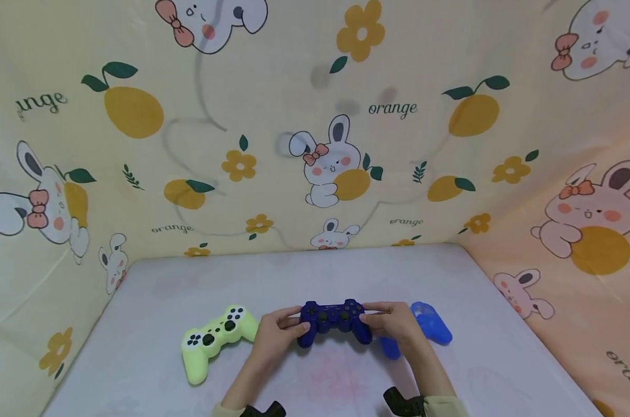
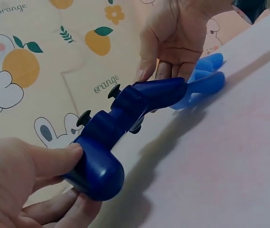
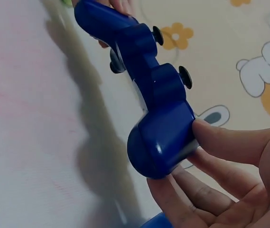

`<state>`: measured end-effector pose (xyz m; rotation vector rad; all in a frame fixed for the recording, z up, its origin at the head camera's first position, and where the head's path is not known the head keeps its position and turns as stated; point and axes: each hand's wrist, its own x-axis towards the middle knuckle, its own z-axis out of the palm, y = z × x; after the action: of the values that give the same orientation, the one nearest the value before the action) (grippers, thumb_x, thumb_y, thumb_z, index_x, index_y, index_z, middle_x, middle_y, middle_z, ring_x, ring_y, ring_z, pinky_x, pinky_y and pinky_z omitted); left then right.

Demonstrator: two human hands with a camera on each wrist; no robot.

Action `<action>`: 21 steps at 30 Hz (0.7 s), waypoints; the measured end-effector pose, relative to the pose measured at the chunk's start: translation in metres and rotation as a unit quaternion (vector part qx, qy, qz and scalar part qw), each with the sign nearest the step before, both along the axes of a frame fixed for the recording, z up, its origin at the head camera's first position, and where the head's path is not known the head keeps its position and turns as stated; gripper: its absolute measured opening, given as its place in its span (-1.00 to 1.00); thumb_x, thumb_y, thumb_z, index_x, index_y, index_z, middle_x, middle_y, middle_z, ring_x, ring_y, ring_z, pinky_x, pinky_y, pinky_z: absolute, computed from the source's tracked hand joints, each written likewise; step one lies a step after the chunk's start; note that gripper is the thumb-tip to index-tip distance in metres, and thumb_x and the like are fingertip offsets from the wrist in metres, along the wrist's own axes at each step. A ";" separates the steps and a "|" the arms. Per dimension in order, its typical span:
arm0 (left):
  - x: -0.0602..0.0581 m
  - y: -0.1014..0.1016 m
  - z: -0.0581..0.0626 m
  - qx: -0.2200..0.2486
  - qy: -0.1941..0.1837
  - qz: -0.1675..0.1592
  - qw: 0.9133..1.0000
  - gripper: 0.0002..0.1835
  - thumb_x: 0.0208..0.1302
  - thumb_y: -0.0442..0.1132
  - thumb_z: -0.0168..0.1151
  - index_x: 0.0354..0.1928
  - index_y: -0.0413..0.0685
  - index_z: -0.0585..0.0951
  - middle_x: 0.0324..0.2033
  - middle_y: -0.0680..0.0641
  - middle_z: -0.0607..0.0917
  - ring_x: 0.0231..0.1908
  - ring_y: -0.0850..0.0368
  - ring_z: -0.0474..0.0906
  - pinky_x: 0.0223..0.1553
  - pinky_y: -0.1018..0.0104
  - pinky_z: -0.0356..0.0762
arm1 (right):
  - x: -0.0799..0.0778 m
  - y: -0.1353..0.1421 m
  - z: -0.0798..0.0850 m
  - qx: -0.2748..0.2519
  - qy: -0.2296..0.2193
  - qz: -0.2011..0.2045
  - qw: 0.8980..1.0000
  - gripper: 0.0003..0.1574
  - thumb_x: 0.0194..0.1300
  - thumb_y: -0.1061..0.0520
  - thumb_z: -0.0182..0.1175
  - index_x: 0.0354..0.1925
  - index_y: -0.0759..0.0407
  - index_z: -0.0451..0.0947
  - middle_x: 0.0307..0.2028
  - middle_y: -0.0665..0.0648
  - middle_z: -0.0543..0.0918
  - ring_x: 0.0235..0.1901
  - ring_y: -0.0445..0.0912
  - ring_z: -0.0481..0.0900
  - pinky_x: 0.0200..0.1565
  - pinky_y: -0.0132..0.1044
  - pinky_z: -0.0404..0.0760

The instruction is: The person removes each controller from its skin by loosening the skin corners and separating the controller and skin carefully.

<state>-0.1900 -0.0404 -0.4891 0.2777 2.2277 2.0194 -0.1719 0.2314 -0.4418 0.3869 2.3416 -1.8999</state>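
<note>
Both hands hold a dark blue game controller (image 1: 335, 317) between them, raised over the white table with its shadow below it. My left hand (image 1: 274, 336) pinches its left grip, thumb on one face and fingers beneath, as the left wrist view shows. On the opposite grip, my right hand (image 1: 398, 321) pinches in the same way, with the thumb (image 3: 234, 142) on the near side. Two black thumbsticks stand out from the controller (image 2: 106, 118). Left of my left hand lies a pale green controller (image 1: 218, 339). A bright blue translucent silicone cover (image 1: 433, 324) lies partly hidden behind my right hand.
The white table (image 1: 325, 394) carries the green controller at left and the blue cover at right. Cloth printed with rabbits and oranges (image 1: 315, 104) rises behind and along both sides. Dark straps (image 1: 405, 402) circle the wrists.
</note>
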 end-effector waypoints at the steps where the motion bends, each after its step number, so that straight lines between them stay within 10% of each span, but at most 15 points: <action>1: 0.001 -0.001 -0.001 0.002 -0.003 -0.003 1.000 -0.46 0.15 -0.26 0.47 0.15 -0.36 0.56 -0.15 -0.29 0.71 -0.09 -0.10 0.66 -0.05 0.15 0.58 | 0.001 0.000 -0.001 -0.002 0.002 0.002 1.000 -0.52 0.12 0.27 0.44 0.01 0.43 0.62 -0.28 0.27 0.73 -0.34 0.07 0.72 -0.22 -0.07 0.66; 21: 0.009 0.001 -0.010 -0.001 -0.031 -0.009 0.999 -0.44 0.08 -0.35 0.48 0.13 -0.40 0.55 -0.19 -0.28 0.72 -0.17 -0.05 0.69 -0.04 0.11 0.57 | 0.001 -0.003 -0.015 0.019 -0.007 0.020 1.000 -0.55 0.12 0.32 0.40 -0.03 0.55 0.59 -0.26 0.32 0.71 -0.25 0.11 0.71 -0.19 -0.04 0.66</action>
<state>-0.1806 -0.0396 -0.4986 0.2326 2.1835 1.9875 -0.1711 0.2282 -0.4571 0.3523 2.3609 -1.8330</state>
